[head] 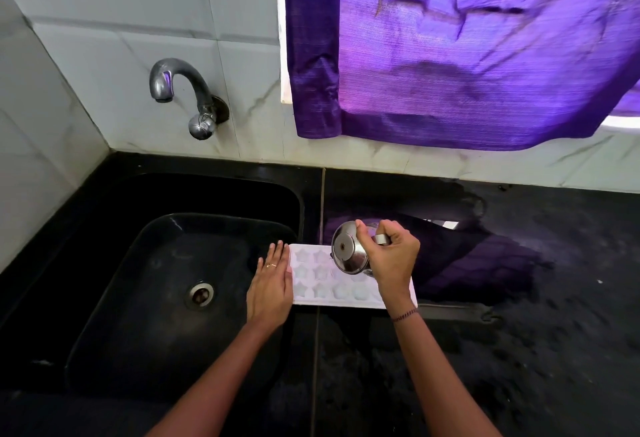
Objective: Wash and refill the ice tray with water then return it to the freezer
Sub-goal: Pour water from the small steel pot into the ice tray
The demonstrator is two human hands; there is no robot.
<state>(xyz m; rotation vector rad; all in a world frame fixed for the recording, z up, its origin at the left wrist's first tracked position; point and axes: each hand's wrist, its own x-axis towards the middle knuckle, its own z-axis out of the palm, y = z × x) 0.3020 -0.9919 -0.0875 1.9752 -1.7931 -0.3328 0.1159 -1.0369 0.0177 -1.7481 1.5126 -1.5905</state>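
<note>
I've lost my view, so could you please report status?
Left hand flat against ice tray end. Right hand grips steel jug, tipped over tray. Nothing in the way.

A black sink [114, 263] with a smooth, glossy finish and a metal drain ring [200, 294]. Just right of the sink lies a white ice tray [320, 286] of matt, slightly translucent plastic, and a mirror-bright polished steel jug [348, 253] is above it. Further right is a dark, speckled stone counter [536, 350], glossy in patches. Behind the sink are glossy marble-look wall tiles [104, 38], a dull grey metal tap [183, 90] and a purple woven cloth curtain [467, 55] with a faint sheen.
</note>
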